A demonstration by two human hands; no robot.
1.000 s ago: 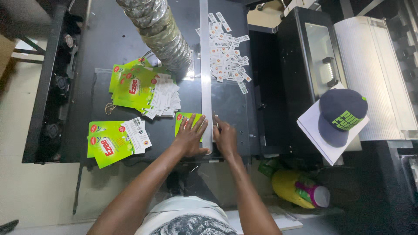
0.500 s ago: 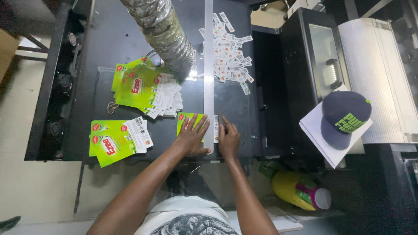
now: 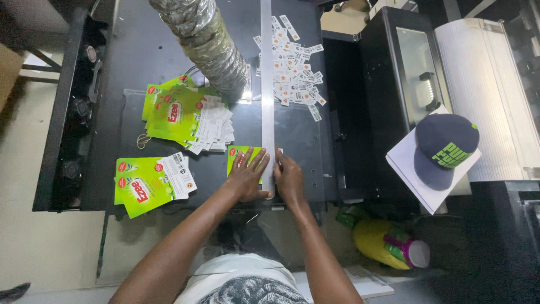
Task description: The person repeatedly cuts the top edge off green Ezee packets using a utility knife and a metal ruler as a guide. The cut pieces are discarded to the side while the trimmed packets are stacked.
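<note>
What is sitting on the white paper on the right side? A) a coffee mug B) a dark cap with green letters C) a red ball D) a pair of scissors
B: a dark cap with green letters rests on the sheet of white paper, off to the right of the black work table.

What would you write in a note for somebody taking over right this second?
Left hand: flat, palm down, pressing a green pouch on the dark table.
Right hand: flat on the table, just right of the long metal strip, fingers against it.
The pouch's right edge lies under the strip.
Done: a scatter of small cut slips lies right of the strip, farther up.
Left: a fanned pile of green pouches and a smaller stack, both to the left.
</note>
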